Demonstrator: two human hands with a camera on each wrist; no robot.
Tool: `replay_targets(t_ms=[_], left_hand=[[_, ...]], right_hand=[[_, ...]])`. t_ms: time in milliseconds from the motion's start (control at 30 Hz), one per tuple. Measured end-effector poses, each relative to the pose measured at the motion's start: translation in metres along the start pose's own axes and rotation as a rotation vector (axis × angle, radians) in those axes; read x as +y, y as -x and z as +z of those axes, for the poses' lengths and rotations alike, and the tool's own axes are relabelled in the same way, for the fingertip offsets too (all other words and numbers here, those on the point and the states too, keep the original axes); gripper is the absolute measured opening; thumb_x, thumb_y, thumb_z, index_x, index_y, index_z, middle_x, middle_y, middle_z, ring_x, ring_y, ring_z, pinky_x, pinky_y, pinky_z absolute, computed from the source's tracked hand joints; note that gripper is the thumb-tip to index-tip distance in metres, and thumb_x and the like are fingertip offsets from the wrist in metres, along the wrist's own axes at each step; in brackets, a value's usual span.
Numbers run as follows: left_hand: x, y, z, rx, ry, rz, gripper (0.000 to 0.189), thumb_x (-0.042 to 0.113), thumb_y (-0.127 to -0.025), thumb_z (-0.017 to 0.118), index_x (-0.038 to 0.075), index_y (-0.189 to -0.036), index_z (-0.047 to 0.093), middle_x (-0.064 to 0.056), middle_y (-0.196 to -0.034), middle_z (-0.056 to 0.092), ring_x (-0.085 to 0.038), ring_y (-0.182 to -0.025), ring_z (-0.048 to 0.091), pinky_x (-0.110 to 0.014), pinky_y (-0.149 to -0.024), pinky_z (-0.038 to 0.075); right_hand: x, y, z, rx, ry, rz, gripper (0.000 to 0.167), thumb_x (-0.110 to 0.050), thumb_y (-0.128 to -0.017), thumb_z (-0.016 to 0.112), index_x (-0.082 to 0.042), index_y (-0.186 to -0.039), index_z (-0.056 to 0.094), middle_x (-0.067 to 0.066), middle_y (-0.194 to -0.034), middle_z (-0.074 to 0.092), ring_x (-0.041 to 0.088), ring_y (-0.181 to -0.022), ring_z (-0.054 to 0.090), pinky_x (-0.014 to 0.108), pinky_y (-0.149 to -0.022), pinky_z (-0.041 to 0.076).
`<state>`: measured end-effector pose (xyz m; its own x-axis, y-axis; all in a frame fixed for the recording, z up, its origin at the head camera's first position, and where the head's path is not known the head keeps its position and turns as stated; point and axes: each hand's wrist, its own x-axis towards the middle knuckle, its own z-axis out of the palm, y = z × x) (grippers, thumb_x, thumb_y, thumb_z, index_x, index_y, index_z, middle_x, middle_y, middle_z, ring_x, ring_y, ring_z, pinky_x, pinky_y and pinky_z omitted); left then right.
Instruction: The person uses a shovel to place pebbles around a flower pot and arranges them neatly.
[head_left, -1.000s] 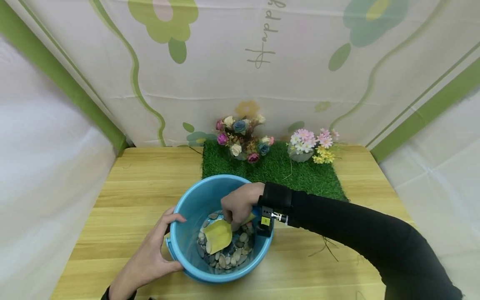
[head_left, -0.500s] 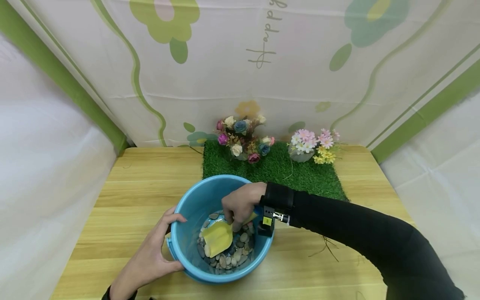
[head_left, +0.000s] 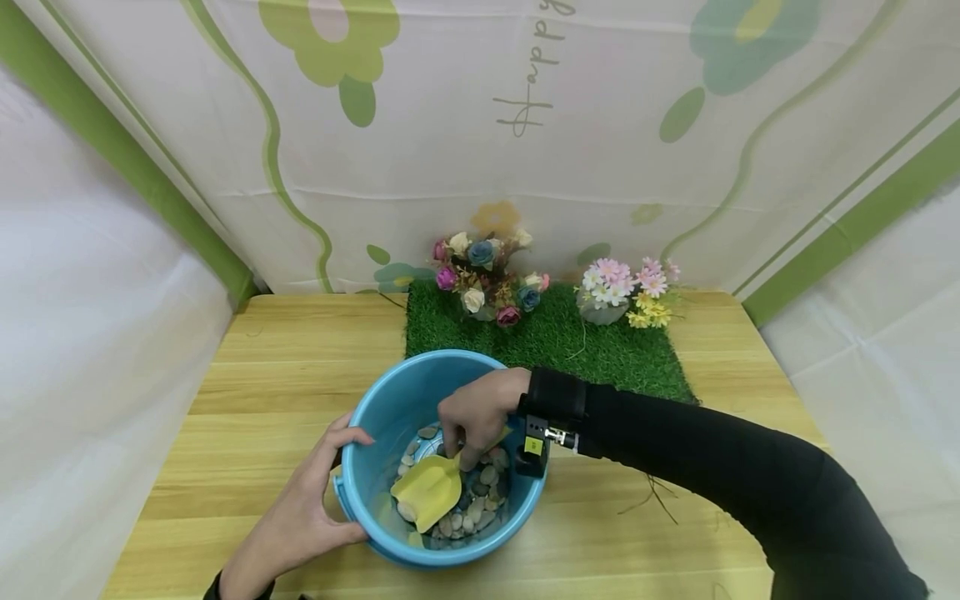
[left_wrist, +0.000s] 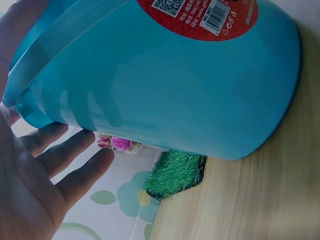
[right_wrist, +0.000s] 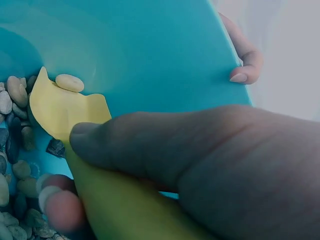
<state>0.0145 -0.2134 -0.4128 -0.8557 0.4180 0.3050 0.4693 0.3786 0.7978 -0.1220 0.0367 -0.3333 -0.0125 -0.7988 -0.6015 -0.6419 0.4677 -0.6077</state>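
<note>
Handle of the yellow scoop largely hidden by the right hand and cut off below in the right-wrist view; inside the blue bucket, the blade lies just beyond that hand, which clasps the handle, while the left hand, apart, holds the rim; blade broad, wavy-fronted, a pale pebble at its lip

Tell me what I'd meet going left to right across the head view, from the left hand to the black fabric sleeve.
Left hand gripping the round blue plastic bucket, blade of the yellow plastic scoop, right hand holding that scoop, black wristband, black fabric sleeve.
</note>
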Motion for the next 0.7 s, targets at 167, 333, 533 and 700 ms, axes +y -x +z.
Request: replay_targets(t_ms=[167,333,533,700], left_hand=[[-0.001,0.0,0.0,-0.003,0.004,-0.001,0.092,0.012,-0.062,0.099,0.006,-0.136,0.045,-0.008,-0.159,0.031,-0.025,-0.131,0.046,-0.037,-0.092,0.055],[0.0,0.0,0.0,-0.007,0.0,-0.012,0.092,0.013,-0.062,0.099,0.004,-0.135,0.044,-0.008,-0.159,0.031,-0.026,-0.13,0.046,-0.037,-0.092,0.055],[0.0,0.0,0.0,-0.004,0.002,-0.015,0.092,0.013,-0.062,0.099,0.009,-0.135,0.044,-0.008,-0.159,0.031,-0.025,-0.131,0.046,-0.036,-0.092,0.054],[-0.002,0.0,0.0,0.0,0.005,-0.002,0.092,0.014,-0.063,0.099,0.011,-0.136,0.044,-0.008,-0.158,0.032,-0.026,-0.132,0.045,-0.035,-0.093,0.054]], right_hand=[[0.003,0.001,-0.002,-0.011,0.0,-0.041,0.016,-0.013,-0.101,0.066,-0.008,-0.092,0.078,-0.006,-0.064,0.058,0.008,-0.056,0.047,0.019,-0.061,0.036],[0.006,0.006,-0.006,-0.035,-0.03,-0.115,0.017,-0.01,-0.102,0.062,-0.005,-0.099,0.078,0.0,-0.07,0.062,0.008,-0.057,0.047,0.019,-0.063,0.039],[0.008,0.014,-0.009,-0.041,-0.061,-0.185,0.021,-0.009,-0.103,0.06,-0.001,-0.116,0.075,0.007,-0.071,0.064,0.006,-0.058,0.049,0.019,-0.065,0.04],[0.009,0.02,-0.012,-0.042,-0.073,-0.223,0.023,-0.007,-0.104,0.059,-0.001,-0.122,0.072,0.006,-0.068,0.065,0.013,-0.058,0.054,0.019,-0.068,0.043]])
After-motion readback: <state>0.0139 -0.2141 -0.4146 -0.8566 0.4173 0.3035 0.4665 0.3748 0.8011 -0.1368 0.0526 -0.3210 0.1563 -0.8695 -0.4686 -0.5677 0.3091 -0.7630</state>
